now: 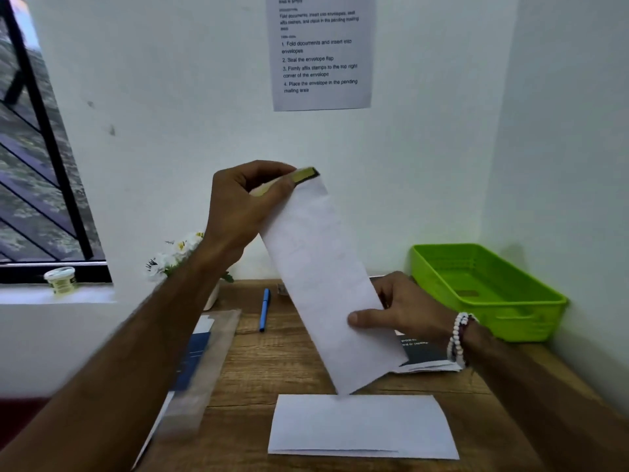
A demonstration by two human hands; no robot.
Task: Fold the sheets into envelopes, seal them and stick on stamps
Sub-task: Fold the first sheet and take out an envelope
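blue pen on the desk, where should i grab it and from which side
Pinch the blue pen mid-barrel from above, fingers on its left and right flanks. It lies flat on the table, pointing away, with bare wood on both sides. Approach from the left: the held white paper hangs to its right.

Green tray (531, 321) at back right of wooden surface (272, 369); blue pen (264, 310) lying near white flowers (177, 250); small jar (61, 279) on windowsill (51, 296); printed notice (321, 52) on wall (425, 148)
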